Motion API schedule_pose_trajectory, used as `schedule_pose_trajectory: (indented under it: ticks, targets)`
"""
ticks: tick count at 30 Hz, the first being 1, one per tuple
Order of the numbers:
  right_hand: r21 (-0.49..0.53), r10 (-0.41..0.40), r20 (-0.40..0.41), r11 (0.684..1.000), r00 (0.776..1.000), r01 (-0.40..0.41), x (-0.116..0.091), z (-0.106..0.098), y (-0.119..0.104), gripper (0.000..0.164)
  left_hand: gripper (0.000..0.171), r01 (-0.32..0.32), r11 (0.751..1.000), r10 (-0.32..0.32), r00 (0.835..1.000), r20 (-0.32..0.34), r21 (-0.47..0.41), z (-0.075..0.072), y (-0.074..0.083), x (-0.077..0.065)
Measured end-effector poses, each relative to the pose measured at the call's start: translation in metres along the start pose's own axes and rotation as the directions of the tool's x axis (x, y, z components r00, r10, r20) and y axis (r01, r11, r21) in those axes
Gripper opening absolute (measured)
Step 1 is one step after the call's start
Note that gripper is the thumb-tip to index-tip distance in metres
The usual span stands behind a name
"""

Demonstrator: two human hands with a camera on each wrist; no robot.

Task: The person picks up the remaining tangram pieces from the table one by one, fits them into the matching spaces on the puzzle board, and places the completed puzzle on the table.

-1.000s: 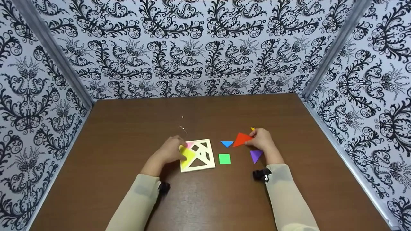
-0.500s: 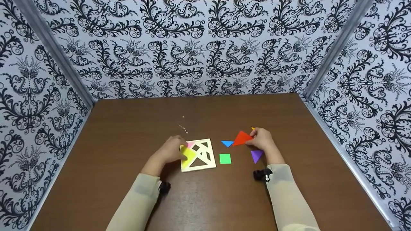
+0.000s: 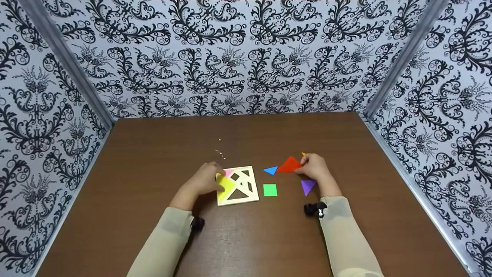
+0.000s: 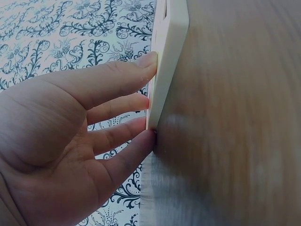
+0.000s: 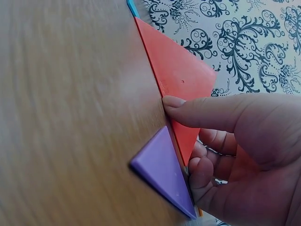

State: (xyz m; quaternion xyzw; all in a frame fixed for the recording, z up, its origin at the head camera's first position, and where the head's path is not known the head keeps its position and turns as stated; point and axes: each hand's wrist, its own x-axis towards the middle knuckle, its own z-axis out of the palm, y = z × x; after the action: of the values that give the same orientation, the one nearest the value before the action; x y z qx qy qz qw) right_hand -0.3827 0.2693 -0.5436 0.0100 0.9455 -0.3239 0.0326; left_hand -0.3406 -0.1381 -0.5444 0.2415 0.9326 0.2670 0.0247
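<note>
In the head view, my left hand (image 3: 205,179) rests its fingertips on the left side of a pale tangram board (image 3: 251,194). A yellow triangle (image 3: 224,185) and a pink piece (image 3: 229,172) lie in that board; its other slots show dark. The left wrist view shows the thumb on the board's face and the little finger at its edge. My right hand (image 3: 314,167) holds a large red triangle (image 3: 289,165), thumb on the near edge. The red tip meets a small blue triangle (image 3: 271,170). A purple triangle (image 5: 162,174) lies beside the hand.
A green square (image 3: 270,190) lies just right of the board. The tip of an orange-yellow piece (image 3: 303,154) shows behind the right hand, which hides the rest. Small pale specks (image 3: 220,153) dot the brown table (image 3: 153,146), and patterned walls (image 3: 230,61) enclose it.
The red triangle has turned in my right hand's hold, its left tip swinging away and leftward. The blue triangle has turned slightly with it. The left hand and board keep their place.
</note>
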Motion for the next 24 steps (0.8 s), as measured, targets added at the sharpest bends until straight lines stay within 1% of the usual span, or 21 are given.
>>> schedule_pose_trajectory:
  ticks: [7, 13, 19, 24]
  targets:
    - [0.037, 0.016, 0.019, 0.999, 1.000, -0.017, 0.001, -0.003, 0.003, 0.025, 0.048, 0.003, 1.000, -0.003, 1.000, -0.002, -0.015, 0.000, -0.001, 0.000]
    - [0.036, -0.002, 0.017, 0.999, 1.000, 0.002, 0.003, -0.002, 0.007, 0.020, 0.049, 0.018, 1.000, -0.018, 1.000, 0.006, -0.022, 0.001, -0.002, -0.001]
    - [0.082, 0.008, 0.032, 0.997, 0.999, -0.010, 0.003, -0.006, 0.011, 0.015, 0.048, 0.017, 1.000, -0.017, 1.000, 0.009, -0.027, 0.001, -0.003, -0.001]
    - [0.127, 0.018, 0.045, 0.992, 0.999, -0.023, 0.002, -0.010, 0.013, 0.019, 0.046, 0.008, 1.000, -0.008, 1.000, 0.013, -0.028, 0.001, -0.003, 0.000]
